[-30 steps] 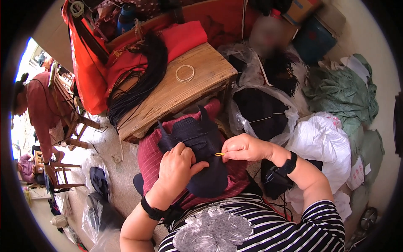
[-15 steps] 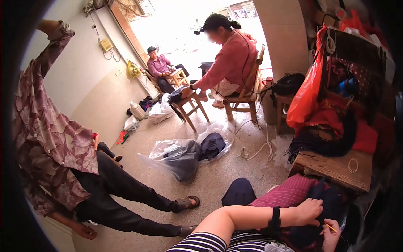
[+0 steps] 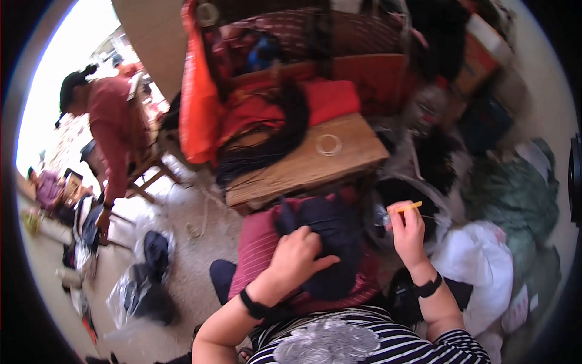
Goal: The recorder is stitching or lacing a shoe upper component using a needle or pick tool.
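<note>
**Cluttered workroom, dark piece on the lap**

Bare concrete floor (image 3: 182, 242) runs from the seated person toward a bright doorway at the left, where another person in a red top (image 3: 112, 130) bends over a wooden chair (image 3: 148, 167). Clear plastic bags (image 3: 142, 285) holding dark material lie on the floor nearby. Ahead stands a low wooden table (image 3: 303, 167); a bundle of long black strands (image 3: 276, 142) drapes across its far edge and a thin ring (image 3: 328, 144) lies flat on its top. Behind it, red cloth (image 3: 327, 100) and an orange bag (image 3: 197, 103) pile against shelving. Green fabric (image 3: 515, 194) and a white bag (image 3: 479, 267) crowd the right side.

On the person's lap, over a red striped cushion (image 3: 257, 255), rests a dark navy piece (image 3: 330, 242). The left hand (image 3: 297, 261) presses down on it, fingers curled into the material. The right hand (image 3: 409, 233) is raised just beside the piece, pinching a slim yellow tool (image 3: 407, 207) between thumb and fingers. Both wrists wear 1 black band each.
</note>
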